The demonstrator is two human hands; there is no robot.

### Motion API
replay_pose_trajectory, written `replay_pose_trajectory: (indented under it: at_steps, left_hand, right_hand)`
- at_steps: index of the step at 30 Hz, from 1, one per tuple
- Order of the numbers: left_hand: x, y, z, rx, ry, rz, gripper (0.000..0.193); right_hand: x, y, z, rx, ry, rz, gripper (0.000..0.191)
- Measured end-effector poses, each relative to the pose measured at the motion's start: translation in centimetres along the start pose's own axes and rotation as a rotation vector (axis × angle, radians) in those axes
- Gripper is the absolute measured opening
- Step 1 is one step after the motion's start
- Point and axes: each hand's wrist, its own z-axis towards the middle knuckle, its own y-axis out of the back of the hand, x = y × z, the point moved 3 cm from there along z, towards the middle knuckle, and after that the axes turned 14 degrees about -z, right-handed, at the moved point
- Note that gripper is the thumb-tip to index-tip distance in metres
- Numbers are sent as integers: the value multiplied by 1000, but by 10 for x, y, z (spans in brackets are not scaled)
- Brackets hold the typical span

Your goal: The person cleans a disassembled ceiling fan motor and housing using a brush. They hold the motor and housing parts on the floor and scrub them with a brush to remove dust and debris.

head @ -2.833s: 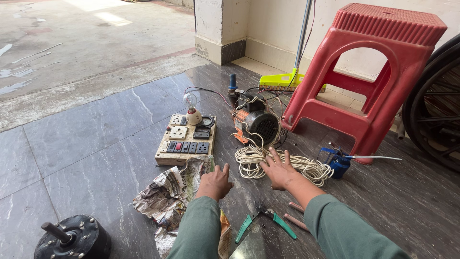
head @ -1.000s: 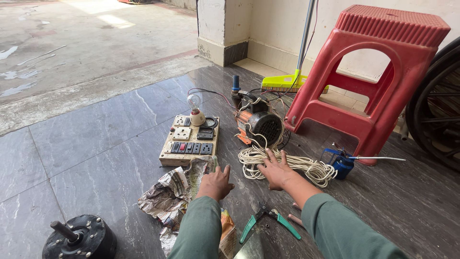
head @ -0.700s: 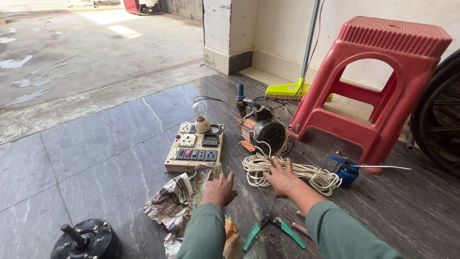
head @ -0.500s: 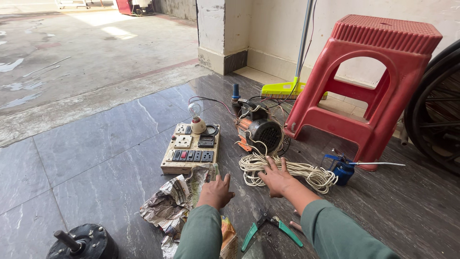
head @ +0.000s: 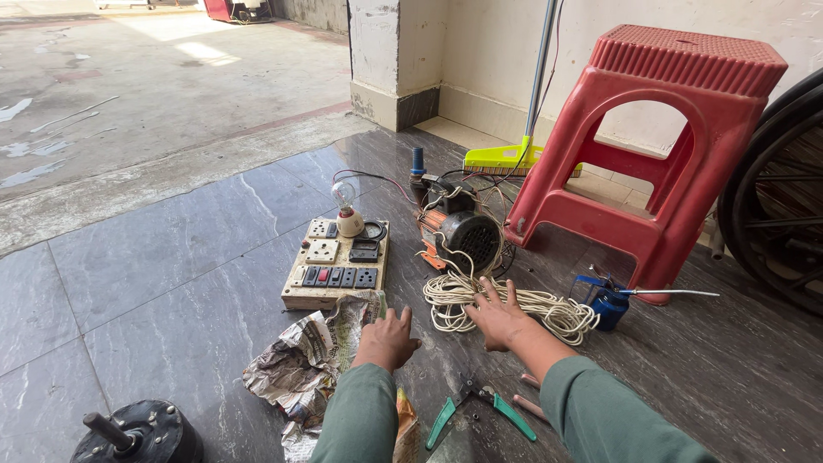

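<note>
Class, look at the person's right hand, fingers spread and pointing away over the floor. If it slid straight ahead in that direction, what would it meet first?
Most likely the coil of white cable: the right hand already has its fingertips at the coil's near edge. The dark round motor lies beyond.

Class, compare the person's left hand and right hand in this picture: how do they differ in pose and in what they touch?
The left hand is loosely curled beside the crumpled newspaper; the right hand is spread flat with fingers fanned. The left hand rests by paper; the right hand lies against the coil of white cord. The left hand sits nearer the switch board; the right hand nearer the blue oil can. Both wear green sleeves and hold nothing.
</note>
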Motion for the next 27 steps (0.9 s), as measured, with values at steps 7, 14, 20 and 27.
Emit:
replay_pose_trajectory:
  at_steps: [7, 14, 20, 27]
  left_hand:
    - [-7, -2, 0, -2, -15, -5, 80]
    - [-19, -13, 8, -24, -40, -15, 78]
    - [-39, -25, 15, -31, -106, -55, 79]
    - [-66, -34, 22, -28, -127, -58, 79]
  right_hand:
    - [-3, -9, 1, -10, 6, -5, 92]
    - [-18, -23, -13, 14, -38, -10, 95]
    - [-33, -40, -29, 21, -60, 5, 85]
    - [-45, -53, -43, 38, -89, 42, 85]
